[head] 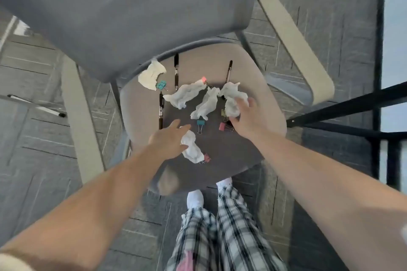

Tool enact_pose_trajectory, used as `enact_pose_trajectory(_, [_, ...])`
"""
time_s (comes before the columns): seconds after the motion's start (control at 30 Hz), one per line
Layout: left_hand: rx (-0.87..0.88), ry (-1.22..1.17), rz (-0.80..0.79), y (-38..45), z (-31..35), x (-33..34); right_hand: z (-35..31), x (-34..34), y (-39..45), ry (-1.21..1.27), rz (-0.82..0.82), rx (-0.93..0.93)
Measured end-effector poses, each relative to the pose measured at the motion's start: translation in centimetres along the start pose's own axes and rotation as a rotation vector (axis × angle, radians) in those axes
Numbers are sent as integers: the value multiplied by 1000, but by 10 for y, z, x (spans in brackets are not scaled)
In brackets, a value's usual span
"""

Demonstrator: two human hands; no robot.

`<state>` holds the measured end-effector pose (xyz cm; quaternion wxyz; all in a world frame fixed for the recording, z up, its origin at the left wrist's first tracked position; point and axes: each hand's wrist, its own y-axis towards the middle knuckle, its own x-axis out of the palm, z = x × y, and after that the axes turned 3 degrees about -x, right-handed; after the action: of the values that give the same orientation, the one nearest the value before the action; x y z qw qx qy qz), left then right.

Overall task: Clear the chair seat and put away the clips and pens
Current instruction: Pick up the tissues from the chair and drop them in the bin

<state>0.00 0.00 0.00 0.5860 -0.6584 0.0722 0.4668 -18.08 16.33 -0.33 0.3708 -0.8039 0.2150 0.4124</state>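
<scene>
The grey chair seat (248,77) holds several crumpled white tissues, three dark pens and several coloured binder clips. My right hand (246,120) is closed on a crumpled tissue (232,106) at the seat's right. My left hand (169,139) rests with fingers apart against another tissue (192,148) near the front edge; whether it grips it is unclear. Two more tissues (187,94) (207,105) lie mid-seat and one (152,75) at the back left. Pens lie at the left (161,109), back centre (176,71) and back right (229,71). A teal clip (200,123) and a pink clip (223,126) sit between my hands.
The chair's grey backrest (123,11) fills the upper left. A beige armrest (293,37) runs along the right, another (81,116) on the left. A marker (37,105) lies on the patterned carpet at left. Black frame bars (343,112) stand at right. My legs in plaid trousers are below.
</scene>
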Motion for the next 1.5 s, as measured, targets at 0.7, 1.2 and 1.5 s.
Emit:
enact_pose_trajectory(0.7, [-232, -505, 384, 51, -15, -46, -41, -8, 53, 79, 69, -51])
enact_pose_trajectory(1.2, [-125, -260, 242, 103, -24, -31, -42, 30, 73, -327, -161, -286])
enact_pose_trajectory(1.5, [-287, -248, 346, 104, -64, -64, -49, 17, 84, -200, -75, -338])
